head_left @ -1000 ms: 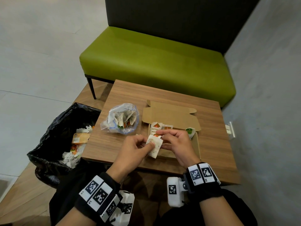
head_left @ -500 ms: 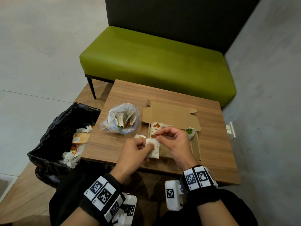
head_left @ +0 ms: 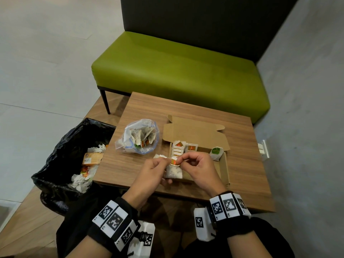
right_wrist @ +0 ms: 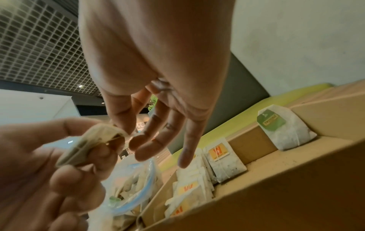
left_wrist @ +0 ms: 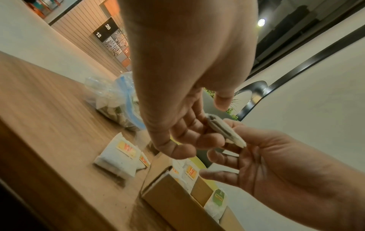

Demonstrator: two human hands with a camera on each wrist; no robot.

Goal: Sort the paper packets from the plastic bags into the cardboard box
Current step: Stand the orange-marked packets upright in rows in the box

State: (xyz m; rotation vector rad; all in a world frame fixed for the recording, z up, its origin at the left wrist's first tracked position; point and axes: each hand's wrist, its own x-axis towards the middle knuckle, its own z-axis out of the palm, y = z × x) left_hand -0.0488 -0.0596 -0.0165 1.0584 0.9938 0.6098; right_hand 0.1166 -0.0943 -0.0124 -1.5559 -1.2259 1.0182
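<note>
Over the box's near left corner, my left hand point(head_left: 164, 165) holds a white paper packet point(head_left: 174, 172) upright. My right hand point(head_left: 181, 162) pinches the orange tag point(head_left: 174, 161) at the packet's top. In the wrist views the same packet point(left_wrist: 225, 131) point(right_wrist: 88, 148) sits between the fingers of both hands. The open cardboard box point(head_left: 224, 168) holds a row of orange-tag packets point(head_left: 178, 148) point(right_wrist: 221, 154) at its left and one green-tag packet point(head_left: 216, 152) point(right_wrist: 284, 128) at its right. A clear plastic bag point(head_left: 138, 136) with more packets lies left of the box.
Two loose packets point(left_wrist: 118, 157) lie on the wooden table point(head_left: 242, 164) between bag and box. A black-lined bin point(head_left: 61, 157) with waste stands left of the table. A green bench point(head_left: 176, 75) is behind it, and a grey wall on the right.
The packet was tilted between both hands; now it hangs upright. My right hand has moved up to pinch the orange tag at its top, and both hands have closed in together.
</note>
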